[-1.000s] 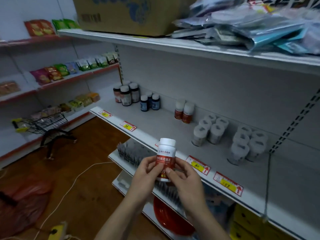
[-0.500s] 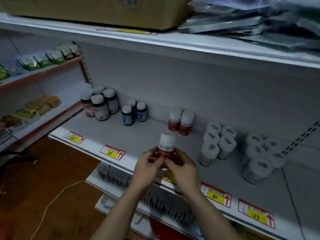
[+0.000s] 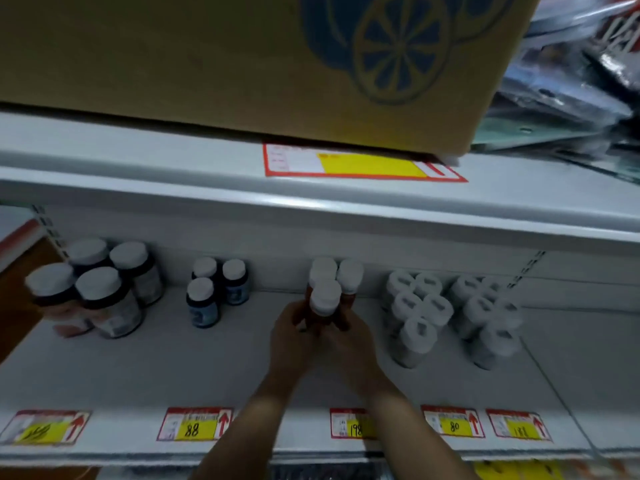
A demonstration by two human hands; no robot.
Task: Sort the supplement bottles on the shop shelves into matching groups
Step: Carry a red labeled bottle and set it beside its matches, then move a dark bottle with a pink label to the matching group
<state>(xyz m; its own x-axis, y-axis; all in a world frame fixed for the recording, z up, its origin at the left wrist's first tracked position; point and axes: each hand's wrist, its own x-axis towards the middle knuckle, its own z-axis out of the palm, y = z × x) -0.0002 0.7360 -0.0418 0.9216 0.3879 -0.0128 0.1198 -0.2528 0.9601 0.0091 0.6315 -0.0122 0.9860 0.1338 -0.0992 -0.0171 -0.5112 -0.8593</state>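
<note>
A red supplement bottle with a white cap (image 3: pixel 325 297) stands upright on the white shelf (image 3: pixel 173 368), right in front of two matching red bottles (image 3: pixel 337 275). My left hand (image 3: pixel 294 336) grips its left side and my right hand (image 3: pixel 349 341) grips its right side; the bottle's body is mostly hidden by my fingers. To the left stand three small blue bottles (image 3: pixel 216 292) and several dark brown bottles (image 3: pixel 100 289). On the right are two clusters of white bottles (image 3: pixel 414 313).
The shelf above (image 3: pixel 311 209) hangs low over the bottles and carries a cardboard box (image 3: pixel 242 57) and plastic packets (image 3: pixel 568 98). Price tags (image 3: pixel 195 424) line the shelf's front edge. Bare shelf lies between the bottle groups and in front of them.
Both hands carried the red bottle forward from in front of the shelf edge to the back of the shelf, up against the two matching red bottles. My view moved closer and lower.
</note>
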